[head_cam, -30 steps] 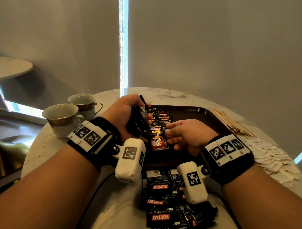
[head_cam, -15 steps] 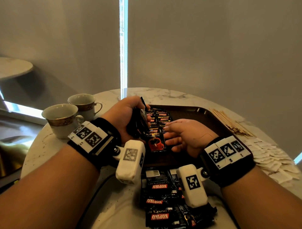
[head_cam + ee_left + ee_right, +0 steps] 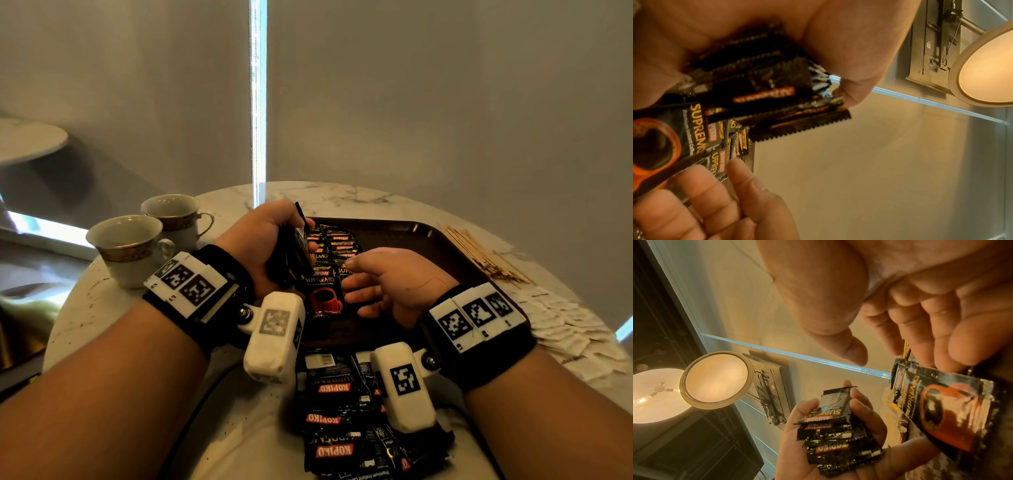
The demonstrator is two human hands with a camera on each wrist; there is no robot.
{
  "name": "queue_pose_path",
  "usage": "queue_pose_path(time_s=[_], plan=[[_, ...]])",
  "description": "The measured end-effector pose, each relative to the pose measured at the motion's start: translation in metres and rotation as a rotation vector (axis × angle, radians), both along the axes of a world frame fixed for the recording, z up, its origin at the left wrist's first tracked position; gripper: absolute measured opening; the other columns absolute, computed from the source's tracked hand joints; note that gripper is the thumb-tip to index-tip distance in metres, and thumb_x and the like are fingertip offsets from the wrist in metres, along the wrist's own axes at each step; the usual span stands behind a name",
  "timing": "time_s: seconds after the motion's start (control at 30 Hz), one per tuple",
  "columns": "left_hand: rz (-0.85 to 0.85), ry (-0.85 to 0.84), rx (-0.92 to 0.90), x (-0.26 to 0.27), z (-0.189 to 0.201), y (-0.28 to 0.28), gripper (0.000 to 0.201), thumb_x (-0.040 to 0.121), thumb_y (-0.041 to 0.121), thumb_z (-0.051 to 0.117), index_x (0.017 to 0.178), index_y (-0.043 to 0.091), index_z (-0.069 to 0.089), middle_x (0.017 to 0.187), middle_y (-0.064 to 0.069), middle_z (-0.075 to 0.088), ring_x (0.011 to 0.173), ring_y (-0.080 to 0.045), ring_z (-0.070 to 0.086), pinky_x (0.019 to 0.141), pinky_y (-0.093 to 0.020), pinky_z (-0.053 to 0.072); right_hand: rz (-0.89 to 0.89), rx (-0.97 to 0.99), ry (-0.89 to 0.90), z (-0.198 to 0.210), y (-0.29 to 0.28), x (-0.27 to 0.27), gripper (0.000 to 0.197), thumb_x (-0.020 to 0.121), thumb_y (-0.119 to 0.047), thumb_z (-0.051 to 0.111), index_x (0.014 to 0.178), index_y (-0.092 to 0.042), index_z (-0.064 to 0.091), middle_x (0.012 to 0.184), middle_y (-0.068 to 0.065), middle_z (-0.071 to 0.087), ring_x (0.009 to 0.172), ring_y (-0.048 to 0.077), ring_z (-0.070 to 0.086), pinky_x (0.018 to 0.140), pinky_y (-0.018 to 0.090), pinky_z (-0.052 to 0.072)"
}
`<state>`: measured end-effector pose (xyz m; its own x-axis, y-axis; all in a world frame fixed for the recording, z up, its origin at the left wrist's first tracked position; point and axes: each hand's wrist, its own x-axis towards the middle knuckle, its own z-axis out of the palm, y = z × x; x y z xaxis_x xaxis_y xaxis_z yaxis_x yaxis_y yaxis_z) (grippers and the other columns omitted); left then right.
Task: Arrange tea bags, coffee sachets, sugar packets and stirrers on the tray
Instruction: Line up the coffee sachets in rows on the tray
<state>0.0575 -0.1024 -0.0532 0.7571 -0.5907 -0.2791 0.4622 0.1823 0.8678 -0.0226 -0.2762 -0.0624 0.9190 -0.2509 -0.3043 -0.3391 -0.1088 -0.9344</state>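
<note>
A dark brown tray [image 3: 411, 236] lies on the round marble table, with a row of black coffee sachets [image 3: 337, 245] along its left side. My left hand [image 3: 274, 236] grips a stack of coffee sachets [image 3: 766, 78] upright at the tray's left edge. The nearest sachet in the row, with a red cup printed on it [image 3: 323, 298], lies flat on the tray. My right hand [image 3: 380, 284] hovers right beside it with fingers loosely extended [image 3: 920, 321] and thumb apart, holding nothing.
A loose pile of coffee sachets [image 3: 339, 421] lies on the table in front of the tray. Wooden stirrers [image 3: 479, 253] and several white packets [image 3: 575, 329] lie to its right. Two cups [image 3: 126, 246] [image 3: 174, 212] stand at the left.
The right hand, which pinched the red-cup sachet a second ago, has laid it at the near end of the row and opened its fingers. The left hand barely moved.
</note>
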Motion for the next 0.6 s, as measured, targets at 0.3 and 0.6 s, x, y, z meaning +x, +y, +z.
queue_pose_path(time_s=[0.3, 0.6], plan=[[0.002, -0.003, -0.006, -0.0005, -0.0006, -0.0012, 0.027, 0.084, 0.020, 0.047, 0.109, 0.013, 0.055, 0.079, -0.009, 0.055, 0.069, -0.022, 0.054, 0.074, -0.040, 0.047, 0.009, 0.008, -0.008, -0.0014, -0.0007, -0.0004, 0.018, 0.096, -0.021, 0.063, 0.109, -0.010, 0.058, 0.086, 0.009, 0.063, 0.067, 0.018, 0.062, 0.055, 0.031, 0.052], [0.007, -0.008, 0.011, 0.0005, 0.0001, -0.0028, 0.027, 0.085, 0.021, 0.045, 0.109, 0.014, 0.055, 0.078, -0.009, 0.054, 0.067, -0.022, 0.053, 0.067, -0.037, 0.049, 0.013, 0.013, -0.023, -0.0028, -0.0016, 0.0015, 0.016, 0.096, -0.022, 0.063, 0.106, -0.011, 0.059, 0.086, 0.009, 0.063, 0.066, 0.018, 0.061, 0.053, 0.029, 0.051]])
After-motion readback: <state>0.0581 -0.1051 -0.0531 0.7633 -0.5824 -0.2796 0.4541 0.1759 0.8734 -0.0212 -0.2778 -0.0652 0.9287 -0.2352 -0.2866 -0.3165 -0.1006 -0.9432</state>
